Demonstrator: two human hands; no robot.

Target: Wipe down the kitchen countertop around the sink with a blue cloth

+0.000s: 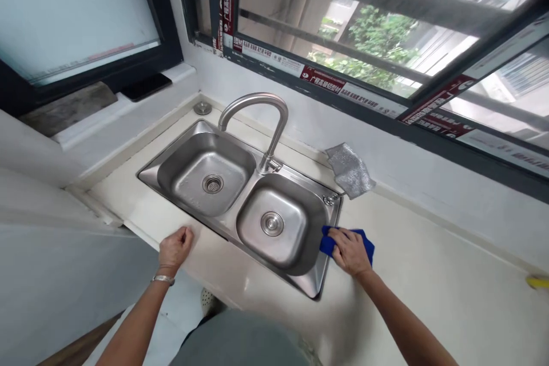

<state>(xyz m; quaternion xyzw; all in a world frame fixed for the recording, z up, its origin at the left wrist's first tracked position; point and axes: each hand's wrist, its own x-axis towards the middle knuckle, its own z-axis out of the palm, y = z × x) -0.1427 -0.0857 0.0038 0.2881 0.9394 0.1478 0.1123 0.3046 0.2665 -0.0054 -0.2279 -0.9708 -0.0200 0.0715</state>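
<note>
My right hand (pixel 351 251) presses a blue cloth (pixel 363 242) onto the right rim of the stainless steel double sink (pixel 231 227). Part of the cloth lies under the palm and is hidden. Curled into a loose fist, my left hand (pixel 175 247) rests at the front edge of the counter, left of the sink's middle; nothing shows in its fingers. Between the two bowls rises a curved metal faucet (pixel 277 131), its spout turned over the left bowl. A drain strainer (pixel 271 223) sits in the right bowl, another drain (pixel 213 184) in the left.
A silvery grey cloth (pixel 349 170) lies behind the sink's right corner against the wall. A round metal cap (pixel 202 108) sits at the back left of the counter (pixel 412 274). A dark phone (pixel 146 87) lies on the left ledge. Something yellow (pixel 537 282) shows at the far right.
</note>
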